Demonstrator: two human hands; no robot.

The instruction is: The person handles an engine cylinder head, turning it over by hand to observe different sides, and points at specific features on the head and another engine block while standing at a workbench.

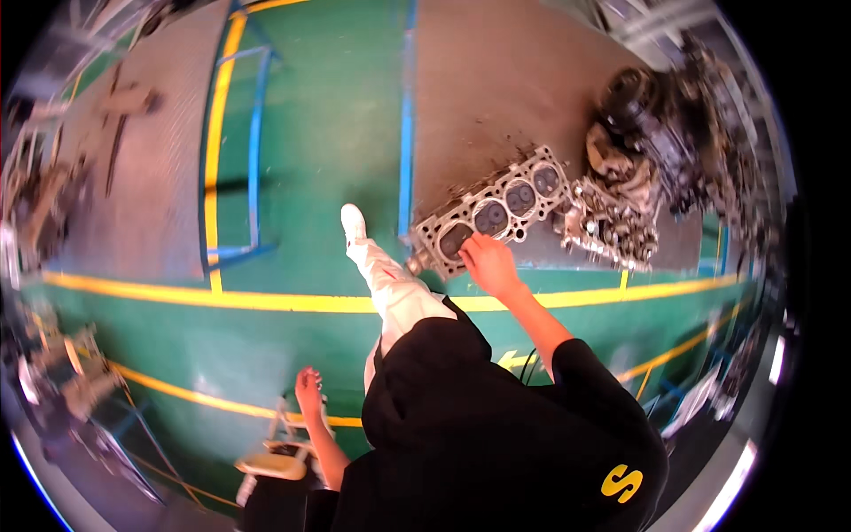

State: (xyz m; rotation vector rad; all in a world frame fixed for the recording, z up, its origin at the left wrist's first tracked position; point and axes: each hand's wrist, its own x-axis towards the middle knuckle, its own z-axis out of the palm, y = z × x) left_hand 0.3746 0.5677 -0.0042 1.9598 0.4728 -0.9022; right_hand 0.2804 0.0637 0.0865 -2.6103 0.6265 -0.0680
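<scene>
A grey metal cylinder head (503, 215) with a row of dark round chambers lies slantwise at the near left corner of the brown-topped workbench (496, 71), its left end reaching past the edge. My right hand (489, 263) is on this near end, fingers bent and closed at the rim of the end chamber; the fingertips are partly hidden. Down at my left side, away from the bench, hangs my left hand (308, 388), its fingers loosely curled and a little apart, with nothing seen in it.
Right of the cylinder head sit another metal engine part (612, 226) and a dark engine assembly (651, 133). A second bench (151, 177) stands left across the green aisle (310, 133). Behind my left hand is a small chair (270, 465).
</scene>
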